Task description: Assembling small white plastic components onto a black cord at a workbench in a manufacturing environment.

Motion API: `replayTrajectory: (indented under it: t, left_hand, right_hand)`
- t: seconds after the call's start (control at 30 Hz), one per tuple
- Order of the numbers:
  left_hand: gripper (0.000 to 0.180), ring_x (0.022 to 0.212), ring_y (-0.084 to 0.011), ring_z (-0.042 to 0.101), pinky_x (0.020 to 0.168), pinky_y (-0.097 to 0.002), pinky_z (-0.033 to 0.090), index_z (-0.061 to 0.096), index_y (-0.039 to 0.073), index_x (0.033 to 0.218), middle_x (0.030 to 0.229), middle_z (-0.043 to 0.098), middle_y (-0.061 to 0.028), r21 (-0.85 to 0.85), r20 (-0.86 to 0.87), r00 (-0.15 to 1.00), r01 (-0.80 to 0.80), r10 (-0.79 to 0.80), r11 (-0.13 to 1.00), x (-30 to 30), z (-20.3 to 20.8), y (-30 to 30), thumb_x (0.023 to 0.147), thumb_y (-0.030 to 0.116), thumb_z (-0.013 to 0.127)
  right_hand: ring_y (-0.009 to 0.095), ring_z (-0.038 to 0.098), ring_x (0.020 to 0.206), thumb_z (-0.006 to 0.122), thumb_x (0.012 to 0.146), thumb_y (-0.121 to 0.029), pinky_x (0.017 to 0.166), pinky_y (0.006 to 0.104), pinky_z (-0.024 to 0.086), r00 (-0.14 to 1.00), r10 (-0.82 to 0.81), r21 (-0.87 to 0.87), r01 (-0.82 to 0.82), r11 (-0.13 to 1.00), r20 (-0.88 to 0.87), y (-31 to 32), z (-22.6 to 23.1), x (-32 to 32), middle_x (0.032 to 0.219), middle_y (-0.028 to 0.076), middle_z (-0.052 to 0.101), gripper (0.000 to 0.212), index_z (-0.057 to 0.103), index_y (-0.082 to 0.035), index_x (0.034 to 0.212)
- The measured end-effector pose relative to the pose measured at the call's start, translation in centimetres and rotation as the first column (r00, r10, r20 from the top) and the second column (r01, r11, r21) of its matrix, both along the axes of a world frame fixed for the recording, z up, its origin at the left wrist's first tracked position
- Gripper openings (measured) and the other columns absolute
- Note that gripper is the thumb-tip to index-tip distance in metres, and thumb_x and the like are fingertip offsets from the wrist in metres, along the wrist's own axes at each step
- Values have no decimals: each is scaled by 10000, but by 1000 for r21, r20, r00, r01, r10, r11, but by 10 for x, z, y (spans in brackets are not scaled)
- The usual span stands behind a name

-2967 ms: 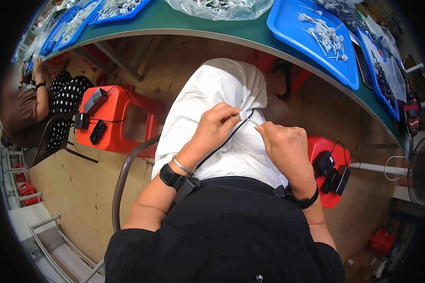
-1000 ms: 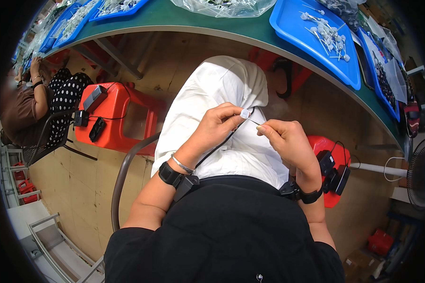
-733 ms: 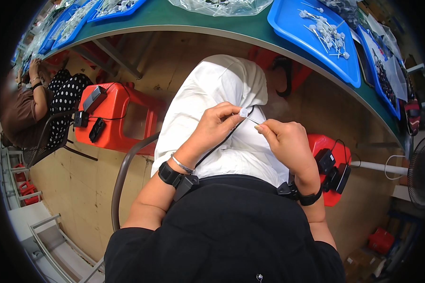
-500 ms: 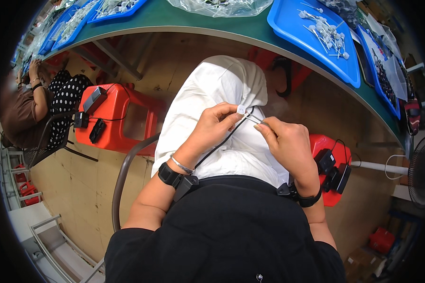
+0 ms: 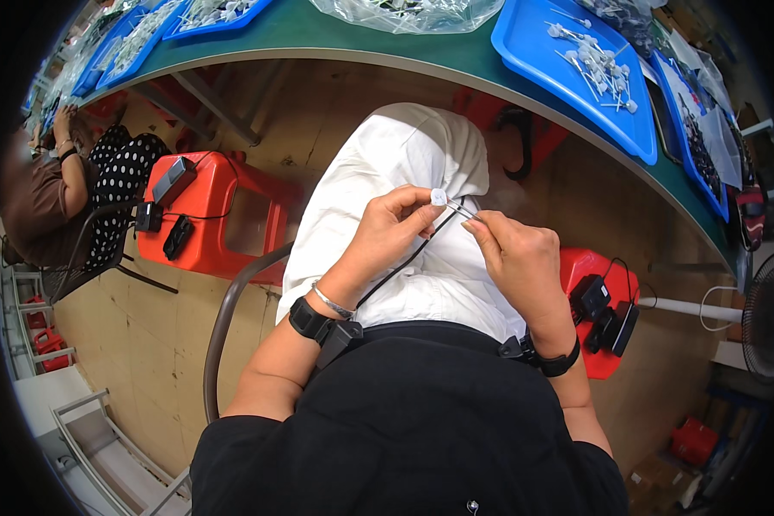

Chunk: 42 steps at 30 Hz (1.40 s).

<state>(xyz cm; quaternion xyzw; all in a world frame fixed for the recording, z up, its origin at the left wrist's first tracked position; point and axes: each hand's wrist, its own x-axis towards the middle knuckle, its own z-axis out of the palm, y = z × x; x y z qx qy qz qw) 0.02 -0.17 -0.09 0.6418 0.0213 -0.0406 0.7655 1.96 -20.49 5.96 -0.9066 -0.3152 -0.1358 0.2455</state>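
Head view: two hands are working at a small white piece above the lap.
The left hand is pinching the small white piece between thumb and forefinger, over the white trousers. The right hand is closing narrowly on a slender rod-like item, which is pointing left toward the white piece; whether it is a tool or a stem, one cannot tell. A black cord is running across the trousers below the left fingers. On the far side, the green table is carrying a clear plastic bag and, farther right, a blue tray that is holding white-headed, stemmed pieces. At far left a co-worker is sitting.
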Motion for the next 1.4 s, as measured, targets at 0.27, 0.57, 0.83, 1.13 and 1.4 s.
replayTrajectory:
  t: [0.27, 0.57, 0.83, 1.13, 1.4]
  left_hand:
    - [175, 764, -83, 618, 710, -239, 531, 734, 3, 1133, 913, 672, -18, -3, 64, 998, -19, 19, 1000, 0, 0, -1, 983, 72, 676]
    - [144, 773, -91, 620, 712, -244, 532, 728, -13, 1091, 938, 655, -29, 21, 77, 996, -46, 45, 999, 0, 1, -1, 980, 64, 680]
    - [147, 780, -97, 626, 714, -249, 535, 724, -21, 1092, 932, 649, -31, 30, 77, 996, -44, 42, 999, 0, 1, -2, 980, 64, 680]
    - [142, 784, -98, 627, 719, -249, 537, 722, -21, 1086, 937, 646, -32, 18, 80, 996, -47, 45, 999, 0, 0, -2, 977, 59, 679]
    - [138, 778, -99, 626, 715, -250, 536, 720, -27, 1076, 927, 643, -32, 28, 86, 995, -51, 49, 998, 1, -1, -2, 975, 60, 681]
  right_hand:
    - [282, 605, 497, 682, 972, -265, 461, 375, 453, 1000, 15, 16, -15, 1000, -18, 2, 0, -1, 620, 91, 628, 241, 669, -61, 845]
    - [287, 582, 474, 675, 977, -262, 452, 380, 435, 1000, 19, 1, -19, 1000, -7, 3, -2, 0, 586, 91, 605, 264, 648, -59, 811]
    - [287, 601, 488, 674, 976, -272, 458, 382, 447, 1000, 11, -2, -11, 1000, -17, 3, -1, -1, 601, 84, 623, 255, 654, -62, 832]
    - [314, 602, 473, 673, 980, -277, 451, 395, 449, 996, -18, 39, 21, 999, -83, 4, -3, -2, 556, 120, 604, 244, 683, -68, 854]
    - [312, 601, 484, 689, 964, -256, 453, 394, 436, 999, -24, 29, 26, 999, -48, 4, -2, -2, 575, 113, 608, 236, 662, -66, 827]
